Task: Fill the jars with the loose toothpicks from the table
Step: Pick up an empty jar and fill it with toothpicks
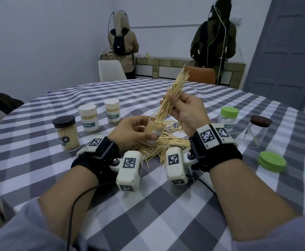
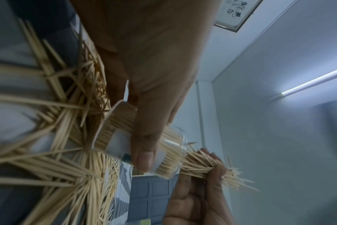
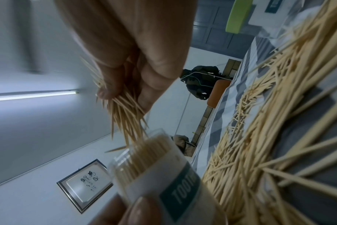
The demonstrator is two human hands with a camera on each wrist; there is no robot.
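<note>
My left hand (image 1: pixel 139 130) grips a clear, labelled jar (image 1: pixel 156 130) tilted above the table, nearly full of toothpicks. My right hand (image 1: pixel 182 109) holds a thick bundle of toothpicks (image 1: pixel 173 91) slanting up to the right, its lower ends in the jar's mouth. The left wrist view shows the jar (image 2: pixel 164 152) under my thumb and the bundle (image 2: pixel 206 169) entering it. In the right wrist view the bundle (image 3: pixel 125 115) points down into the jar (image 3: pixel 164 170). A loose toothpick pile (image 1: pixel 162 144) lies on the checked tablecloth (image 1: pixel 166 205) beneath both hands.
At the left stand a black-lidded filled jar (image 1: pixel 66 134) and two white-lidded filled jars (image 1: pixel 89 118) (image 1: pixel 112 111). At the right are a green-lidded jar (image 1: pixel 227 118), a dark-lidded near-empty jar (image 1: pixel 256 133) and loose green lids (image 1: pixel 272 161). Two people stand at a far counter.
</note>
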